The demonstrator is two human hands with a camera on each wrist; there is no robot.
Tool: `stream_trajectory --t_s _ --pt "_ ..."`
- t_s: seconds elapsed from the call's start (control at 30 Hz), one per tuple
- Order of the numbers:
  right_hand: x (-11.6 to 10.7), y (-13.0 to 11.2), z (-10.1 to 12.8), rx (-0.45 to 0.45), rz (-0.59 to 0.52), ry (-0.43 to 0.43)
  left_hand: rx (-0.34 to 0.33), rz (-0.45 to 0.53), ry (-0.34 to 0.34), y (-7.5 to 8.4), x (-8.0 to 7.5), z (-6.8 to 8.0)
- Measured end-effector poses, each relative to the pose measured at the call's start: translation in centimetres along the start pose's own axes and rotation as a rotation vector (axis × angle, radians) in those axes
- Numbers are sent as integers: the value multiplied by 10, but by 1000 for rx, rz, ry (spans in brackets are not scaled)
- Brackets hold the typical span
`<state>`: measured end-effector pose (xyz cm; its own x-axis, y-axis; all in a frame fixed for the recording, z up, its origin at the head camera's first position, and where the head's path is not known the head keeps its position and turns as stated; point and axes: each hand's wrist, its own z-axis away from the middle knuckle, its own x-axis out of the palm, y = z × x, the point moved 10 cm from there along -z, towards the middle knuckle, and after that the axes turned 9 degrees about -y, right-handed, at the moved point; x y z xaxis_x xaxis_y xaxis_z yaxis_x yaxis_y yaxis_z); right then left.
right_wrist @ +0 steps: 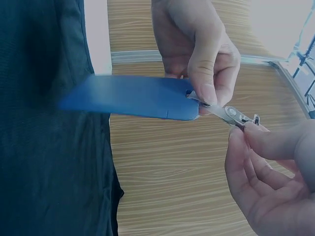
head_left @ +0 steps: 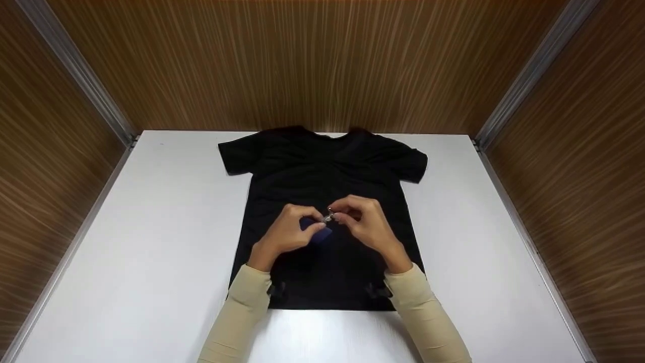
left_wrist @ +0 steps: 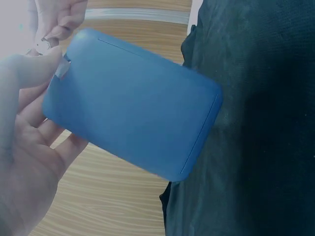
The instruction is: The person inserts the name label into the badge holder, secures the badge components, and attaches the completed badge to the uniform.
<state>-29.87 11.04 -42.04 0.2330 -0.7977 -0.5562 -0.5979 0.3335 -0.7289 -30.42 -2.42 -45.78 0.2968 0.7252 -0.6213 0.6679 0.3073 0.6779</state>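
Observation:
Between the two hands is a flat blue badge holder [left_wrist: 138,103] with rounded corners and a slot at one end. A short clear strap [right_wrist: 214,109] runs from that slot to a small metal clip [right_wrist: 235,115]. My left hand [head_left: 289,229] pinches the badge holder's slotted end, thumb over the strap. My right hand [head_left: 368,224] pinches the metal clip between thumb and fingertips. Under both hands a black T-shirt [head_left: 322,176] lies spread out, neck toward the back wall. The left hand covers most of the badge holder in the head view.
The T-shirt lies on a white table [head_left: 176,227]. Brown wood-grain panels [head_left: 302,65] enclose the back and both sides, with metal corner posts [head_left: 83,75]. Shallow wrinkles cross the shirt's chest.

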Motion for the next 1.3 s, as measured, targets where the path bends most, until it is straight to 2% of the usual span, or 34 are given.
stream_trajectory --t_s 0.3,0.5,0.83,1.3 --pt "1 -1 -1 -36 -19 -20 18 10 5 1 -1 -1" --pt "4 -2 -1 -51 -15 -49 5 -12 11 -2 -1 0" --pt "5 -2 -1 -61 -6 -57 10 -22 63 -1 -5 1" --pt "1 -3 0 -62 22 -37 -11 64 41 -5 -2 0"
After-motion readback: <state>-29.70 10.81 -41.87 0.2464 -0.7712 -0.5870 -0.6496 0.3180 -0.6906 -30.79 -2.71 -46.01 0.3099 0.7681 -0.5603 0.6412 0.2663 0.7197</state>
